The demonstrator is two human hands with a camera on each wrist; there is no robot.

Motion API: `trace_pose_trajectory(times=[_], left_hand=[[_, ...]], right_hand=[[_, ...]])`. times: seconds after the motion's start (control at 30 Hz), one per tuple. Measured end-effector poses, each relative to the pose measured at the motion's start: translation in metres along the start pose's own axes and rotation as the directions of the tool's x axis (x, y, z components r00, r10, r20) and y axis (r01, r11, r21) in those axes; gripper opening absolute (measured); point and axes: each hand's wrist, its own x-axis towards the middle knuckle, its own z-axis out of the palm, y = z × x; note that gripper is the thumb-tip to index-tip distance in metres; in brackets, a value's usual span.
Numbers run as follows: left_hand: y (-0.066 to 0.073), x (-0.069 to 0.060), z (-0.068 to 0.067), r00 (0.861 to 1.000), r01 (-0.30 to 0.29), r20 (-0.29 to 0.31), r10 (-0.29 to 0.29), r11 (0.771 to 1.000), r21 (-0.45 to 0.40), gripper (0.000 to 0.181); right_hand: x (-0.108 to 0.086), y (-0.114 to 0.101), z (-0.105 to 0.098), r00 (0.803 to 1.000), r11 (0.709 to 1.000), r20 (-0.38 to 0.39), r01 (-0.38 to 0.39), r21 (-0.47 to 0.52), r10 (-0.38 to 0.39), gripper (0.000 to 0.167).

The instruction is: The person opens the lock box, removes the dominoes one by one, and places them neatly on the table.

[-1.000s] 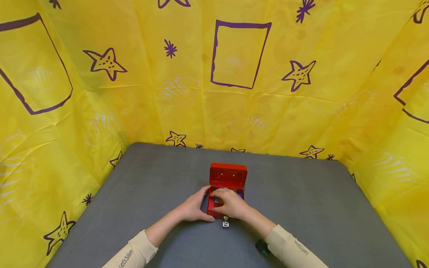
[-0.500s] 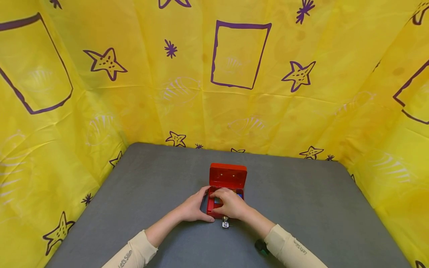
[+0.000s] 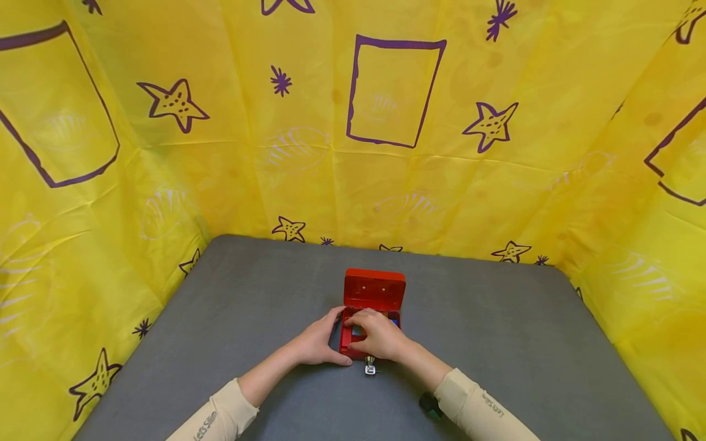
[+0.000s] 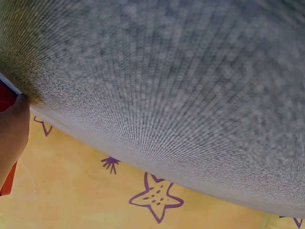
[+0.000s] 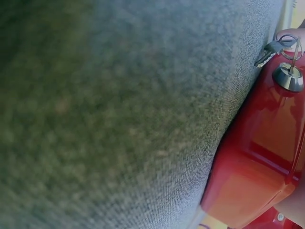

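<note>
1. Nearest, front of box: keys [image 3: 370,367] hang at the lock [image 5: 288,78], standing proud of the front wall. Prob. snag or swing if box is dragged, so keep fingertips clear.
2. L hand [image 3: 320,342] is along box's L side: thumb at front L corner, fingers twd rear L corner. Spread wide, w/ a loose hold across that side; palm is apart from the wall.
3. R hand [image 3: 382,337] is over the box, coming in from its R. Fingers bend down inside, thumb by front rim, some gap between. Can't make out whether the tips have hold of anything.
4. Red box [image 3: 345,340] sits upright on the desk, R of L hand & under R hand. Looks like painted metal: stiff, prob. light to mid wt., glossy so a bit slippery; not fragile, tho paint may chip. Best hold: both side walls, low down, palms flat.
5. Inside, twd rear R: blue item [image 3: 394,322], mostly hidden by R hand; type unclear.
6. Lid [image 3: 374,291] stands raised at rear, beyond both hands. Likely makes box back-heavy; poor place to lift from.
7. Farther: bare desk [image 3: 265,282], then yellow cloth [image 3: 276,177].
</note>
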Motion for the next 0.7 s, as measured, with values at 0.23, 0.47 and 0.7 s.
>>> trace_pose_trajectory(times=[0.23, 0.47, 0.7], left_hand=[[0.001, -0.001, 0.000, 1.000, -0.003, -0.003, 0.003, 1.000, -0.003, 0.102], [0.001, -0.001, 0.000, 1.000, -0.002, -0.003, 0.002, 1.000, -0.002, 0.102], [0.001, -0.001, 0.001, 1.000, 0.015, -0.003, -0.015, 1.000, 0.000, 0.102]], right_hand=[[-0.004, 0.000, -0.002, 0.998, 0.996, 0.000, -0.062, 0.064, 0.062, 0.039], [-0.009, 0.000, -0.003, 0.996, 0.987, -0.017, -0.084, 0.136, 0.088, 0.042], [-0.016, 0.001, -0.007, 0.988, 0.964, -0.024, -0.142, 0.224, 0.151, 0.043]])
